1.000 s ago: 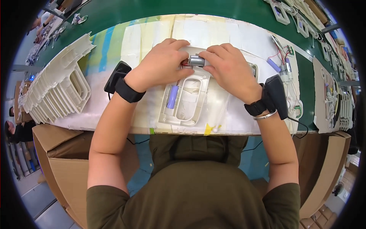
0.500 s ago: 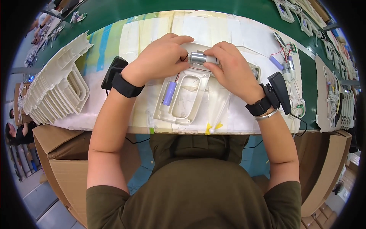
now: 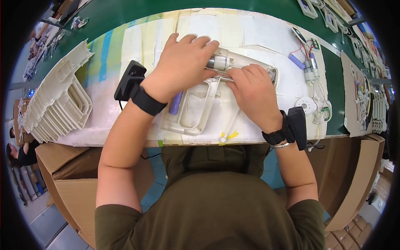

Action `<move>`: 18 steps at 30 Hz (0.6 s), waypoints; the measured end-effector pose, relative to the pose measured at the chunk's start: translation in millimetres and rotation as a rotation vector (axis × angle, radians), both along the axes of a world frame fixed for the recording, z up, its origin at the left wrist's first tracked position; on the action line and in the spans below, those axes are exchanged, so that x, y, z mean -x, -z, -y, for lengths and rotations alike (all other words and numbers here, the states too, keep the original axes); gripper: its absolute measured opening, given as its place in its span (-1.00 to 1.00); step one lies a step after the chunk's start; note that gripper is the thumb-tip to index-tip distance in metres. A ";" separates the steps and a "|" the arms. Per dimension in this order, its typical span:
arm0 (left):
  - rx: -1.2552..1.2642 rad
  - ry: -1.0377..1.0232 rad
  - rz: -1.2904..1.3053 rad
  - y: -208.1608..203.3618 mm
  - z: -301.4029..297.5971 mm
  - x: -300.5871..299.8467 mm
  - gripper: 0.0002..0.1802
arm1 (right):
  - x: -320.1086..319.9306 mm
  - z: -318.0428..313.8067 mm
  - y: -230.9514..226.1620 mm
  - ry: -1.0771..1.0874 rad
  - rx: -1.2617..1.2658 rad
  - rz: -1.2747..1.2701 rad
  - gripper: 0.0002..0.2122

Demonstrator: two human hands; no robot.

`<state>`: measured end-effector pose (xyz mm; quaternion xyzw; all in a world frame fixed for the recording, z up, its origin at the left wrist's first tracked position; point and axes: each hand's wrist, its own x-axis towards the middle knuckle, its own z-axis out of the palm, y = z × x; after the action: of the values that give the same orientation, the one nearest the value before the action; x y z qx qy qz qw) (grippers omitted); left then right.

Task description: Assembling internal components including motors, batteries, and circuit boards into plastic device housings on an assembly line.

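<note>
Paper-covered bench (image 3: 266,29); left hand (image 3: 183,66) clamps silver motor (image 3: 218,63) into white gun-shaped shell (image 3: 200,108); right hand (image 3: 252,89) fingers pressing wires; half-shell still uncovered.

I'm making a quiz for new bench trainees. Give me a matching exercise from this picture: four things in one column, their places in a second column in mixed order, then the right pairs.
Things
1. silver motor
2. purple cell
3. stack of white shells
4. white round part

Places
A. far left of the bench
B. in the handle of the white housing, below the left hand
C. right of the right hand, among wires
D. between the two hands, at the top of the housing

Pairs: 1-D, 2-B, 3-A, 4-C
</note>
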<state>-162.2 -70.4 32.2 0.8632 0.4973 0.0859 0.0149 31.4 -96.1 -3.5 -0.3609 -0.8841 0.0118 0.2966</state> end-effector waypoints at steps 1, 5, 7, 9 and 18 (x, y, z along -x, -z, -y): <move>0.162 -0.015 -0.040 -1.9 -2.4 0.4 -0.34 | -0.4 -0.5 2.8 0.003 -0.016 -0.015 -0.87; -0.081 0.045 0.109 -2.3 19.6 13.1 -0.30 | -9.2 -10.8 7.2 -0.015 -0.030 -0.016 -0.89; -0.122 -0.091 0.466 2.0 49.5 29.3 -0.22 | -15.5 -17.5 7.9 0.003 -0.019 0.007 -0.86; -0.048 -0.152 0.313 13.2 88.6 22.8 -0.07 | -15.3 -22.0 5.8 0.038 -0.019 -0.024 -0.85; -0.069 -0.222 0.167 8.4 45.3 11.9 -0.06 | -20.9 -22.0 1.6 0.042 -0.162 -0.168 -0.72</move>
<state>-174.1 -115.6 23.8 0.7928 0.5835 0.1753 0.0170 52.3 -74.2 -5.1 -0.3520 -0.8464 -0.0358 0.3979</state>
